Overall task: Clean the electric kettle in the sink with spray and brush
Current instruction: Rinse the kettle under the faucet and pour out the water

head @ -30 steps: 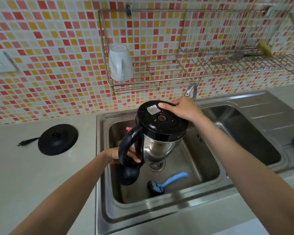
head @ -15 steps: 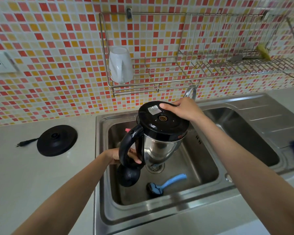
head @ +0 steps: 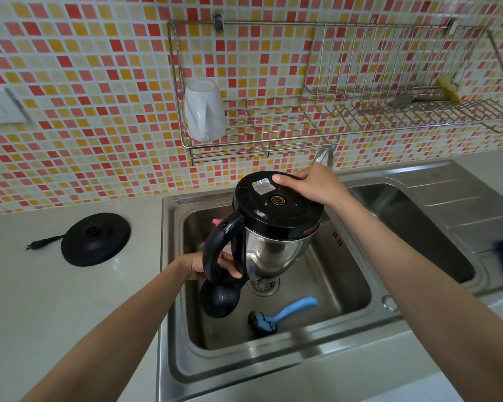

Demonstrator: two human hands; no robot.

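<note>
We hold the kettle (head: 276, 227) upside down above the sink (head: 273, 361), our left hand (head: 204, 265) wrapped round its handle and our right hand (head: 311, 184) gripping its base rim. The brush (head: 282, 313) lies in the sink, unheld. We judge it is draining, and scrubbing may remain.

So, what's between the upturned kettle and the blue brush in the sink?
Between kettle and brush: the drain and bare sink floor, head view.
</note>
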